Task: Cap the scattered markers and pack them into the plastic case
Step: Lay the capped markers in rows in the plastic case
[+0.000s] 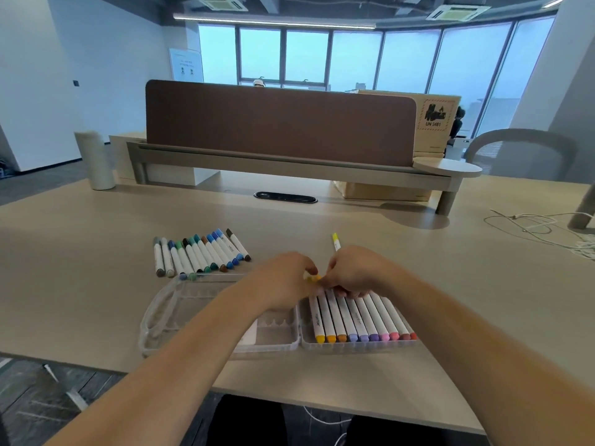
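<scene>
A yellow marker [335, 241] is gripped in the curled fingers of a person's right hand [354, 272], its far end poking out above the knuckles. The left hand [286, 278] pinches the yellow cap [312, 278] at its near end. Both hands are over the open plastic case [154, 317], which lies near the desk's [80, 268] front edge. A row of packed markers [357, 317] fills the case's right half. Loose markers [199, 255] lie side by side just behind its left half. A brown divider [280, 120] lines the desk's far edge, and a white cable [531, 226] trails at the right edge.
</scene>
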Demonstrator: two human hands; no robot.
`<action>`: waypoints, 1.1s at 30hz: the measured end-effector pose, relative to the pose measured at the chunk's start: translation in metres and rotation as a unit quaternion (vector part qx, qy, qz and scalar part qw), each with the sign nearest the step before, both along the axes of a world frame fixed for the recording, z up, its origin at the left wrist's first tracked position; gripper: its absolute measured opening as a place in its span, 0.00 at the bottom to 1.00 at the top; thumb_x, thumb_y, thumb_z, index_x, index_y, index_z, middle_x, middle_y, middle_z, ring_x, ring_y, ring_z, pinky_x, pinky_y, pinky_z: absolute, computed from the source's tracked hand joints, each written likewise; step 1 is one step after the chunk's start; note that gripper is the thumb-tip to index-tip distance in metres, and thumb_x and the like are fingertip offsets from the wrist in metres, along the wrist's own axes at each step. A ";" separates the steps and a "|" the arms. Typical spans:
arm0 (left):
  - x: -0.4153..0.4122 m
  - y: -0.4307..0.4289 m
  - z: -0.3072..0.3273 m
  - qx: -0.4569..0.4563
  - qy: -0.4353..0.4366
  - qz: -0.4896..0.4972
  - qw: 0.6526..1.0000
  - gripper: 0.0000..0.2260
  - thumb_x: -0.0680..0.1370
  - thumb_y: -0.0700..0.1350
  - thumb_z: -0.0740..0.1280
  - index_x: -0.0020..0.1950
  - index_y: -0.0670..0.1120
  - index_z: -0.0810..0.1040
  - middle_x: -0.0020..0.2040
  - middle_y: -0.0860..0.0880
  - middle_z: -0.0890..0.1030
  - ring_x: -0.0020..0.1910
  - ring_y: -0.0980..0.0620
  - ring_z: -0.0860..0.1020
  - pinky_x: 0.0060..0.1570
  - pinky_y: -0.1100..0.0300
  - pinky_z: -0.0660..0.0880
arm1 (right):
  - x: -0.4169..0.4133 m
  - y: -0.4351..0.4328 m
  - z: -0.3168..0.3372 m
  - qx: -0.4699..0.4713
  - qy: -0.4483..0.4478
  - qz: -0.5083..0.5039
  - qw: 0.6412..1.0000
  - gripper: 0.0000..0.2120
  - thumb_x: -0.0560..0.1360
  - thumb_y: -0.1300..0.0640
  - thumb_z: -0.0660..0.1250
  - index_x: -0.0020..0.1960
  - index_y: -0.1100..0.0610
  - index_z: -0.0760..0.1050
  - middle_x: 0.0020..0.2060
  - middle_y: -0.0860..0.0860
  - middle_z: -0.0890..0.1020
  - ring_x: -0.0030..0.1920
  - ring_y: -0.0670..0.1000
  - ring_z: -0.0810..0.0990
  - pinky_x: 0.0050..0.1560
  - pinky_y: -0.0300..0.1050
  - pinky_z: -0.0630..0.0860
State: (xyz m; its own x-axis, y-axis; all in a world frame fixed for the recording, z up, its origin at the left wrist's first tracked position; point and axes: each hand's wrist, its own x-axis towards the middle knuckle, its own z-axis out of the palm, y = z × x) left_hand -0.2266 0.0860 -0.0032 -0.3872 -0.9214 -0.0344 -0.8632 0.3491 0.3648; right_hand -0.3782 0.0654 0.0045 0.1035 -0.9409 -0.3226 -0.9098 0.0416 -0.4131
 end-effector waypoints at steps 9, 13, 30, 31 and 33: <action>-0.028 -0.057 0.005 0.007 0.067 0.016 0.998 0.17 0.81 0.50 0.62 0.69 0.48 0.75 0.65 0.48 0.78 0.60 0.49 0.76 0.58 0.58 0.70 | -0.025 -0.069 -0.010 -0.131 0.073 -0.112 0.982 0.14 0.76 0.52 0.69 0.36 0.58 0.73 0.34 0.54 0.78 0.36 0.52 0.79 0.39 0.45 0.76; -0.028 -0.069 0.003 -0.001 0.059 0.013 0.998 0.17 0.81 0.51 0.62 0.69 0.48 0.74 0.65 0.49 0.77 0.61 0.51 0.75 0.58 0.60 0.69 | -0.027 -0.087 -0.017 -0.151 0.068 -0.138 0.977 0.10 0.73 0.54 0.70 0.36 0.56 0.75 0.36 0.53 0.79 0.40 0.54 0.80 0.42 0.48 0.77; 0.014 -0.028 -0.003 0.001 0.074 0.055 0.996 0.21 0.82 0.48 0.61 0.75 0.49 0.66 0.73 0.50 0.70 0.69 0.50 0.71 0.66 0.57 0.67 | 0.021 -0.002 0.021 0.008 0.039 -0.006 0.999 0.17 0.75 0.55 0.61 0.28 0.57 0.72 0.23 0.52 0.73 0.23 0.51 0.69 0.30 0.40 0.65; 0.016 -0.022 -0.003 0.000 0.068 0.052 0.996 0.21 0.82 0.47 0.61 0.75 0.49 0.66 0.74 0.50 0.69 0.70 0.50 0.70 0.67 0.56 0.67 | 0.023 0.007 0.022 0.026 0.036 0.003 0.999 0.18 0.76 0.54 0.60 0.27 0.57 0.71 0.20 0.51 0.71 0.22 0.50 0.66 0.29 0.40 0.64; 0.018 -0.010 -0.004 0.001 0.054 0.043 0.998 0.21 0.82 0.47 0.61 0.75 0.50 0.65 0.74 0.50 0.69 0.71 0.50 0.69 0.69 0.54 0.67 | 0.026 0.020 0.021 0.050 0.035 0.018 0.998 0.19 0.77 0.54 0.60 0.28 0.57 0.70 0.21 0.51 0.69 0.21 0.50 0.64 0.28 0.40 0.61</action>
State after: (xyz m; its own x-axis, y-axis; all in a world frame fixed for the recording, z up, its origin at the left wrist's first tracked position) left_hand -0.2083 0.0759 -0.0070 -0.3077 -0.9515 0.0010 -0.8456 0.2740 0.4582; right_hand -0.3518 0.0858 0.0250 0.1110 -0.8996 -0.4223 -0.9382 0.0452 -0.3430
